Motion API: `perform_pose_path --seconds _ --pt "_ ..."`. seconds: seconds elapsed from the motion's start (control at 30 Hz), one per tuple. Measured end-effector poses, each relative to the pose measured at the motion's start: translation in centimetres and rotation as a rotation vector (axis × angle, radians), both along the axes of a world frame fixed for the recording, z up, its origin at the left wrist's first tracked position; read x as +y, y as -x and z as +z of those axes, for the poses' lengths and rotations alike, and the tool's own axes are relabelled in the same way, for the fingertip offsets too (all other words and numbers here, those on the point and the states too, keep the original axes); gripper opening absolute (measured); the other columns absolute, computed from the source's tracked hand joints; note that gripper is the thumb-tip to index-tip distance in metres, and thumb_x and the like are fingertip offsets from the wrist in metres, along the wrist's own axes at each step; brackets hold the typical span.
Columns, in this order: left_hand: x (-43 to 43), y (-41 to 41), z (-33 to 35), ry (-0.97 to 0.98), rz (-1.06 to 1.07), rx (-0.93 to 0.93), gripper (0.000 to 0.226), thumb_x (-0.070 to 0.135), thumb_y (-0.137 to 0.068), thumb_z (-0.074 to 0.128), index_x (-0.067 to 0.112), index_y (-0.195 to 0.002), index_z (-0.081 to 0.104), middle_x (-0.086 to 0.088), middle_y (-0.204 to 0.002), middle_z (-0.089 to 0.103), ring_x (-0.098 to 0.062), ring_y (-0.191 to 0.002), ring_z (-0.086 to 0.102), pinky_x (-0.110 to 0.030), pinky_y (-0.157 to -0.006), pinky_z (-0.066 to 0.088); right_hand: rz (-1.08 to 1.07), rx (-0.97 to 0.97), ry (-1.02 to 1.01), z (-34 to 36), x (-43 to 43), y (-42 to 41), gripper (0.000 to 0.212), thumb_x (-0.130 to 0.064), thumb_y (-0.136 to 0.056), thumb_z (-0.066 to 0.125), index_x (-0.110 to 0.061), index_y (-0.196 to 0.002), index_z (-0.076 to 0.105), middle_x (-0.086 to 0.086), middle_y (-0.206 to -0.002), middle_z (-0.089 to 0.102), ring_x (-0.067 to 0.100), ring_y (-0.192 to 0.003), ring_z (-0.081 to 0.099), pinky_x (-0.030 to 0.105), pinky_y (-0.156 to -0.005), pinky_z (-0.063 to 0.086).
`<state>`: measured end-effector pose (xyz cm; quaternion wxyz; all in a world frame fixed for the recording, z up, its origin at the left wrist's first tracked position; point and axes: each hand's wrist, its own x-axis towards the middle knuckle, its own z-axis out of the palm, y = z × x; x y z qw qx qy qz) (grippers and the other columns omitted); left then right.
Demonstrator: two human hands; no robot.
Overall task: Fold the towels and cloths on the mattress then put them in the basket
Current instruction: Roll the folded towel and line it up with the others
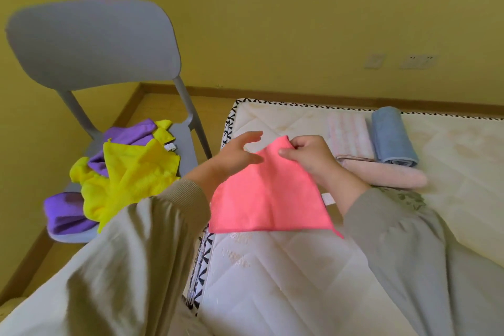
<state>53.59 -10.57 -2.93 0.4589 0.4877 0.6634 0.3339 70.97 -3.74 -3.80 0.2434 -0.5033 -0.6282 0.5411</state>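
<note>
The pink cloth [267, 199] is hanging just above the mattress [272, 281], with the right hand [311, 158] pinching its top corner. The left hand [231, 154] is touching its edge, fingers straight. Judged light and limp; the corners are offering the surest hold.

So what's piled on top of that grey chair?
Unfolded yellow cloths and purple cloths lie heaped on the seat of the grey chair. Anything beneath the heap is hidden, and the person's sleeve covers its near edge.
</note>
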Motion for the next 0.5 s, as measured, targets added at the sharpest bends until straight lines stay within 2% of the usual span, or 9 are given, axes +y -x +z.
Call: perform_pose_path --seconds 0.07,0.13,0.2,0.3,0.37,0.43,0.5 --pt "0.2 0.0 2.8 -0.046 -0.008 -0.065 0.047 0.007 -0.088 0.063 0.022 -0.131 0.053 0.005 -0.130 0.056 -0.009 -0.123 0.047 -0.024 -0.100 0.035 0.071 0.000 -0.020 2.5 -0.3 0.1 0.017 -0.006 -0.076 0.075 0.006 -0.073 0.063 0.010 -0.067 0.050 0.017 -0.063 0.046 0.029 -0.061 0.035" --pt "0.3 -0.3 5.2 -0.100 -0.001 -0.076 0.031 0.007 -0.089 0.063 0.019 -0.117 0.061 0.003 -0.114 0.063 -0.006 -0.107 0.057 -0.017 -0.091 0.041 0.134 -0.016 -0.062 4.9 -0.5 0.2 0.019 -0.006 -0.076 0.076 -0.003 -0.065 0.061 0.005 -0.061 0.050 0.015 -0.058 0.045 0.025 -0.057 0.036" --pt "0.0 -0.8 7.4 -0.159 -0.002 -0.061 0.019 0.005 -0.088 0.064 0.015 -0.104 0.066 0.003 -0.099 0.066 -0.002 -0.089 0.060 -0.009 -0.078 0.045 0.187 -0.033 -0.111 7.0 -0.7 0.1 0.029 -0.006 -0.075 0.077 -0.011 -0.057 0.055 -0.001 -0.056 0.045 0.010 -0.052 0.040 0.023 -0.051 0.032" --pt "-0.4 -1.6 9.7 -0.229 0.009 0.011 0.006 0.005 -0.084 0.069 0.010 -0.088 0.069 0.001 -0.081 0.067 0.003 -0.066 0.059 -0.009 -0.066 0.046 0.229 -0.065 -0.162 9.2 -1.2 -0.2 0.033 -0.009 -0.075 0.078 -0.015 -0.053 0.054 -0.004 -0.054 0.044 0.008 -0.050 0.038 0.021 -0.049 0.030" --pt "-0.8 -2.0 10.8 -0.241 0.020 0.045 0.007 0.006 -0.082 0.072 0.012 -0.080 0.068 -0.002 -0.077 0.067 0.000 -0.064 0.059 -0.014 -0.067 0.047 0.242 -0.071 -0.194 10.3 -1.6 -0.4 0.033 -0.010 -0.074 0.078 -0.018 -0.053 0.055 -0.005 -0.053 0.045 0.009 -0.051 0.038 0.023 -0.051 0.030" --pt "-1.2 -2.1 11.4 -0.240 0.019 0.105 0.009 0.007 -0.082 0.072 0.014 -0.078 0.068 -0.006 -0.079 0.067 -0.009 -0.069 0.059 -0.022 -0.071 0.047 0.254 -0.058 -0.204 11.2 -1.9 -0.4 0.032 -0.010 -0.074 0.079 -0.019 -0.054 0.056 -0.006 -0.053 0.047 0.008 -0.051 0.040 0.022 -0.051 0.032" --pt "-1.7 -2.3 12.0 -0.260 0.037 0.122 0.010 0.007 -0.083 0.071 0.014 -0.076 0.066 -0.008 -0.079 0.066 -0.013 -0.071 0.058 -0.025 -0.072 0.046 0.270 -0.066 -0.218 12.1 -2.3 -0.5 0.027 -0.012 -0.075 0.079 -0.018 -0.058 0.059 -0.005 -0.056 0.049 0.007 -0.052 0.042 0.022 -0.052 0.033"
